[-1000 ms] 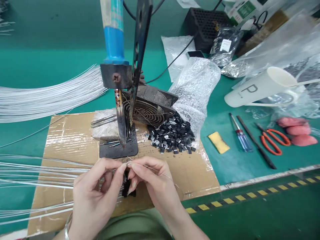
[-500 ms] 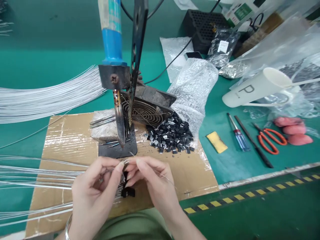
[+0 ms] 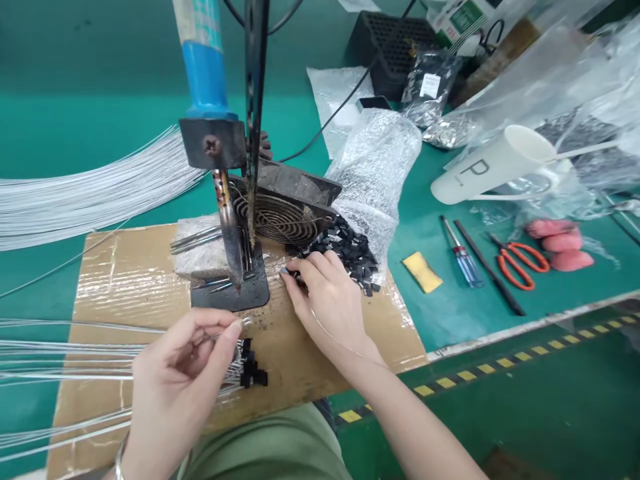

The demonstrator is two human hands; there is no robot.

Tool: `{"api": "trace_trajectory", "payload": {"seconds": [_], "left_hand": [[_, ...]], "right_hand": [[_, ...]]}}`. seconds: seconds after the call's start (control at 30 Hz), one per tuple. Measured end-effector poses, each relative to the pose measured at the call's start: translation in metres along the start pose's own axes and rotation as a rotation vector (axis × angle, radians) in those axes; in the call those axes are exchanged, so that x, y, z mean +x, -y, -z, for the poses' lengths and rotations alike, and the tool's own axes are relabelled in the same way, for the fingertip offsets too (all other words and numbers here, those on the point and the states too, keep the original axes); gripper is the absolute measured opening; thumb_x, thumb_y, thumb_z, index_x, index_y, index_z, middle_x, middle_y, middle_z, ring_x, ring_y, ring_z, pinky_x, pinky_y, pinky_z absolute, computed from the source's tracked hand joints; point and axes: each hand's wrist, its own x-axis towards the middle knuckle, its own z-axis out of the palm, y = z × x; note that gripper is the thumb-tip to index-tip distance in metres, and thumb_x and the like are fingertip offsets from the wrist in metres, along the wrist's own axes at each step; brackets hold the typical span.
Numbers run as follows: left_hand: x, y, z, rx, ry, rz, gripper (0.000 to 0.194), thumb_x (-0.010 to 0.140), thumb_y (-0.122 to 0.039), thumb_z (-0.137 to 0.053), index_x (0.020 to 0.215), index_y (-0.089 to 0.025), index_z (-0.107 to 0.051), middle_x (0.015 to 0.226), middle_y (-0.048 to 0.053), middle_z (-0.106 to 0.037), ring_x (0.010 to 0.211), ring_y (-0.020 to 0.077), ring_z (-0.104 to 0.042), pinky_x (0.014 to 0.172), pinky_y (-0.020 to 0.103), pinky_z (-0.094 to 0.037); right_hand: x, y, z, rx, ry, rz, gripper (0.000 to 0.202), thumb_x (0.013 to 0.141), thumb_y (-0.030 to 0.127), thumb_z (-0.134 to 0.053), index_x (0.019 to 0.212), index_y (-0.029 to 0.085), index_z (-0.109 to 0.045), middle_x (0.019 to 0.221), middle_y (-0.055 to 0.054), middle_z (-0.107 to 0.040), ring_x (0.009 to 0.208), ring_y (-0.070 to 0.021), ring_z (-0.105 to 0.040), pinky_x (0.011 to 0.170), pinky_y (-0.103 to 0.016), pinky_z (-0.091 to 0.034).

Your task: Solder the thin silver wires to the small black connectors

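2 hands, apart. My left hand (image 3: 183, 373), fingers bent, pinches a wire (image 3: 245, 322) above the cardboard (image 3: 300, 373). My right hand (image 3: 330, 310) reaches forward, palm down, fingers curled at the black connectors (image 3: 357, 257); cannot tell whether thumb and forefinger grip any.

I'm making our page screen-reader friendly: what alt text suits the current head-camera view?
A person's right hand is at the edge of a pile of small black parts while the left hand pinches thin wire, both over a cardboard sheet on a green bench. Beyond the left hand, a blue-handled soldering iron points down.
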Motion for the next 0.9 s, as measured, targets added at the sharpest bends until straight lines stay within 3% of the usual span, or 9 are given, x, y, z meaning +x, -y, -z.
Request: {"api": "trace_trajectory", "payload": {"seconds": [0.23,0.4,0.53,0.67,0.8,0.9], "left_hand": [[0.0,-0.002,-0.001,0.007,0.012,0.025,0.007,0.088,-0.031,-0.077,0.084,-0.025,-0.077,0.06,-0.007,-0.067,0.047,0.0058,-0.05,0.045,0.011,-0.041],[-0.001,-0.009,-0.002,-0.019,-0.042,0.149,0.013,0.085,-0.035,-0.077,0.082,-0.023,-0.078,0.062,-0.005,-0.067,0.05,0.0071,-0.05,0.048,0.015,-0.04],[0.001,-0.01,-0.002,-0.022,0.006,0.118,0.012,0.084,-0.034,-0.079,0.081,-0.023,-0.078,0.058,-0.004,-0.064,0.048,0.0076,-0.052,0.045,0.014,-0.042],[0.002,-0.008,0.001,-0.044,-0.008,0.111,0.01,0.084,-0.033,-0.079,0.082,-0.023,-0.078,0.063,-0.003,-0.07,0.051,0.0084,-0.06,0.049,0.013,-0.049],[0.003,-0.005,0.004,-0.029,0.022,0.067,0.005,0.085,-0.03,-0.079,0.085,-0.025,-0.079,0.064,-0.005,-0.073,0.052,0.0067,-0.065,0.052,0.009,-0.051],[0.003,-0.003,0.005,-0.024,0.023,0.048,0.004,0.086,-0.029,-0.079,0.085,-0.026,-0.079,0.061,-0.007,-0.071,0.051,0.0054,-0.063,0.052,0.007,-0.05]], "right_hand": [[-0.024,0.003,0.007,0.19,-0.052,-0.073,0.007,0.099,0.01,-0.072,0.096,0.017,-0.074,0.086,-0.007,-0.076,0.083,-0.0262,-0.064,0.076,-0.038,-0.055],[-0.03,0.011,0.005,0.252,-0.081,-0.012,0.016,0.1,0.001,-0.066,0.094,0.016,-0.072,0.091,-0.009,-0.08,0.086,-0.0247,-0.065,0.08,-0.037,-0.056],[-0.03,0.01,0.007,0.299,-0.099,-0.05,0.014,0.101,0.005,-0.067,0.096,0.017,-0.073,0.088,-0.007,-0.079,0.082,-0.0227,-0.064,0.078,-0.037,-0.057],[-0.022,0.003,0.012,0.228,-0.118,-0.07,0.013,0.104,0.013,-0.065,0.103,0.018,-0.078,0.083,-0.006,-0.076,0.076,-0.0233,-0.06,0.074,-0.039,-0.055],[-0.007,-0.002,0.011,0.094,-0.028,0.003,0.022,0.106,0.016,-0.063,0.118,0.008,-0.079,0.091,-0.012,-0.077,0.084,-0.0287,-0.061,0.078,-0.044,-0.057],[-0.002,-0.002,0.008,0.008,0.036,0.068,0.023,0.106,0.014,-0.061,0.116,0.005,-0.08,0.091,-0.014,-0.077,0.088,-0.0308,-0.061,0.079,-0.044,-0.058]]}}
